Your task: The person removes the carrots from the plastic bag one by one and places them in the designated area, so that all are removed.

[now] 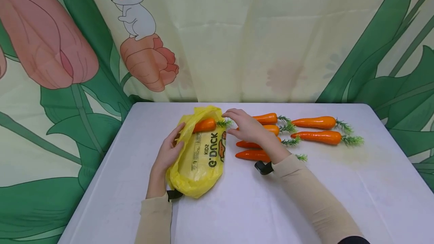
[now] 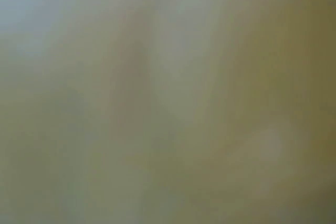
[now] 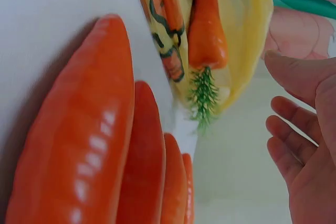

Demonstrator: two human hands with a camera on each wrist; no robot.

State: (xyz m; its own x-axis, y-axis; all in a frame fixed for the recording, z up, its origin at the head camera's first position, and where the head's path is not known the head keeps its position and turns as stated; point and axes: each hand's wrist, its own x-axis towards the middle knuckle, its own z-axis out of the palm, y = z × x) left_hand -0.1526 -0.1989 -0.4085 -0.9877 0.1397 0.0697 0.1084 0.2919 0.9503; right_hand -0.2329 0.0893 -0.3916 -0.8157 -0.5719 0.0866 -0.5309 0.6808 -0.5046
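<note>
A yellow plastic bag (image 1: pixel 194 176) with printed lettering lies on the table, its mouth held apart. My left hand (image 1: pixel 167 151) grips the bag's left edge between thumb and fingers. One carrot (image 1: pixel 205 125) is partly inside the bag, its green top sticking out to the right. My right hand (image 1: pixel 249 127) hovers by that top, fingers spread and loosely bent with nothing in them. In the right wrist view the same carrot (image 3: pixel 207 30) hangs apart from the right hand (image 3: pixel 310 129). Blur in the left wrist view hides all detail.
Several carrots lie under and beside my right forearm, the nearest carrot (image 1: pixel 251 155) in a stacked row. To the right are an upper carrot (image 1: pixel 315 122) and a lower carrot (image 1: pixel 320 136). A printed curtain (image 1: pixel 237 48) hangs behind the white table (image 1: pixel 237 214).
</note>
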